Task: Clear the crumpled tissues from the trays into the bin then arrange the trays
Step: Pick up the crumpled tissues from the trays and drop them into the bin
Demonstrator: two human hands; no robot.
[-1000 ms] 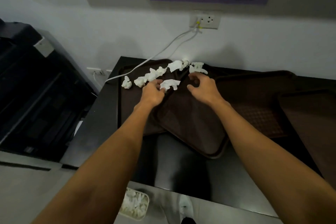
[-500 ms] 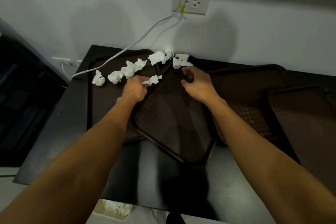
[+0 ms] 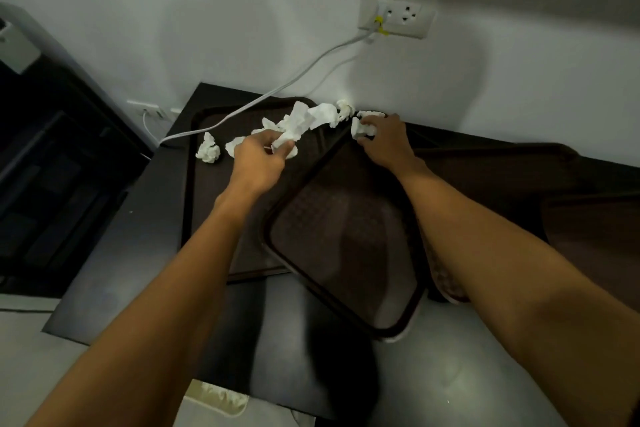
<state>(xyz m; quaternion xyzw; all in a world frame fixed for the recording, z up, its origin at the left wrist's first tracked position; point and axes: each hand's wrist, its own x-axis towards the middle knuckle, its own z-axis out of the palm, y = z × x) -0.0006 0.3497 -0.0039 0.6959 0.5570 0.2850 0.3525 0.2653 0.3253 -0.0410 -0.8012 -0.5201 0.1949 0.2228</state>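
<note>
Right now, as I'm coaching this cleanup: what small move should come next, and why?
Probably carry both handfuls to the bin below the table: the left hand pinches a long tissue, the right hand grips a small tissue.

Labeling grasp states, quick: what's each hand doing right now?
Left hand: closed, grips a long crumpled tissue.
Right hand: closed, pinches a small tissue wad.

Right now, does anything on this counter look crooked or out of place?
Yes. The middle tray sits diagonally, overlapping the left tray. Loose crumpled tissues are strewn along the trays' far edges, and a white cable trails across the left tray's far corner.
</note>
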